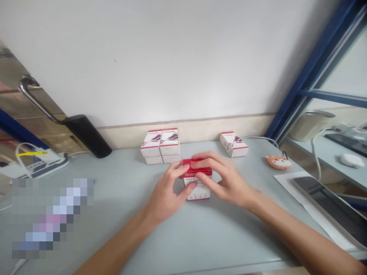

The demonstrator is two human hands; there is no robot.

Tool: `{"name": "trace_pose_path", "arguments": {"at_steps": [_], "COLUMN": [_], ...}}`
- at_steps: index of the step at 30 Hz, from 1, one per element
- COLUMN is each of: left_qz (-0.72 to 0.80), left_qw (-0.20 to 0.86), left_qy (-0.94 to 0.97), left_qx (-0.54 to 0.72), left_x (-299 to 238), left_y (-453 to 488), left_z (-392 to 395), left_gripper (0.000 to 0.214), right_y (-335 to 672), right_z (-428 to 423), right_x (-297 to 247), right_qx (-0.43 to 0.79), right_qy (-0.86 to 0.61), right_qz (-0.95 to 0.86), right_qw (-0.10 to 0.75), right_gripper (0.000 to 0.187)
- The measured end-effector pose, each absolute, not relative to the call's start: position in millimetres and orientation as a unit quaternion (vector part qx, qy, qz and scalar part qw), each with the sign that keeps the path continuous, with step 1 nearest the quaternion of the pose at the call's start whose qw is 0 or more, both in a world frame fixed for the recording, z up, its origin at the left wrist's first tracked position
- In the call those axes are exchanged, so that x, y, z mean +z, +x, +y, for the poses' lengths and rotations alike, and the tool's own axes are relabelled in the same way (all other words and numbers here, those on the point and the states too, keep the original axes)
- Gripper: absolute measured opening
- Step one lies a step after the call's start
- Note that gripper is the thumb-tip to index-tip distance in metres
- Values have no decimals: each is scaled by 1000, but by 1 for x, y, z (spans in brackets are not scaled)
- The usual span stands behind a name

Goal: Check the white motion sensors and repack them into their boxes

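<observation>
A small red-and-white carton (197, 191) stands on the grey table (120, 214) in front of me. My left hand (166, 194) grips its left side with fingers and thumb curled around it. My right hand (222, 177) lies over its red top and right side, fingers bent on the box. Behind it, a stack of similar white-and-red cartons (161, 146) stands two wide against the wall. One more carton (233, 144) lies alone to the right of the stack.
A black handle (86, 134) on a metal bar leans in at the back left. A white power strip (37, 162) lies at the left. An orange animal-shaped trinket (278, 161) and a tablet (332, 206) on paper lie at the right. A blue frame (304, 80) borders the right side.
</observation>
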State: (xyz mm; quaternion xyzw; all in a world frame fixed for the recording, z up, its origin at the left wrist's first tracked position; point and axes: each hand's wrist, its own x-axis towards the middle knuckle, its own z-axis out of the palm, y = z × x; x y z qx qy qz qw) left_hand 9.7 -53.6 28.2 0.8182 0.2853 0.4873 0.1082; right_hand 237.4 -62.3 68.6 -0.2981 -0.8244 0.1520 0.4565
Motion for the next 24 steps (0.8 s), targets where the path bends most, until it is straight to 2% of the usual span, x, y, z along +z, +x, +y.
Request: {"name": "trace_pose_path", "arguments": {"at_steps": [9,10,12,14,15,17,19,24], "left_qz": [258,265,290,321,335,353,367,386], "left_qw": [72,80,123,198,237,299,325,310], "left_qy": [835,827,784,714,678,629,610,623], "left_qx": [480,490,535,590,610,624,623,606], "left_x": [33,30,24,21,22,25,29,31], "left_y": [10,10,11,12,12,12,11,2], "left_z": [-53,-52,-48,-43,-41,-36,-33,-28], "left_gripper": [59,56,48,40,37,36,38,31], "right_y": [238,238,239,240,241,243,243,241], "right_z": [-60,-60,-60,-59,-58,-55,-52,-49], "right_x": [59,58,56,54,53,50,49,50], "right_qx": [141,151,200,270,301,346,377,450], "right_qy": [-280,-285,-305,-333,-350,-381,-397,-396], "right_qz": [-831,-828,-820,-814,-807,-786,-757,-706], "right_qw": [460,459,441,393,368,343,356,378], "right_gripper": [26,33,61,88,94,94,89,78]}}
